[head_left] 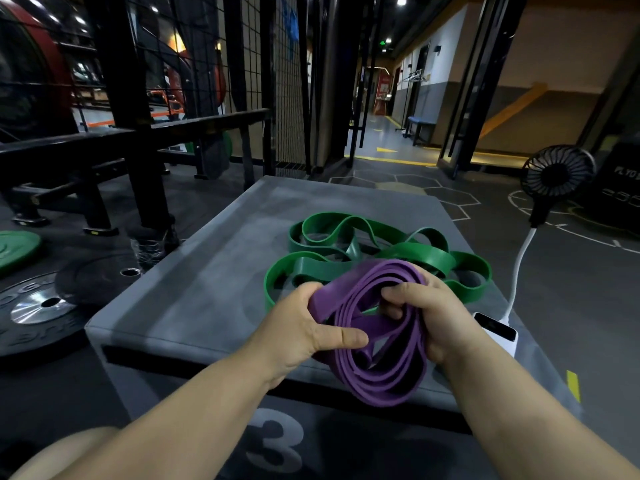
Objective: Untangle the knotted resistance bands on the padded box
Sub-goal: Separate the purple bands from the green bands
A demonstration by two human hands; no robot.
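We clutch purple resistance band [381, 379] with left hand [308, 327] and right hand [429, 317]; green resistance band [346, 263] sprawls just above in frame (right hand nearer).

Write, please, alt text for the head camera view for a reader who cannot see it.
The left hand and right hand grip a coiled purple band above the near edge of a grey padded box. A tangled green band lies on the box behind it; a white power bank and small black fan are at the right.
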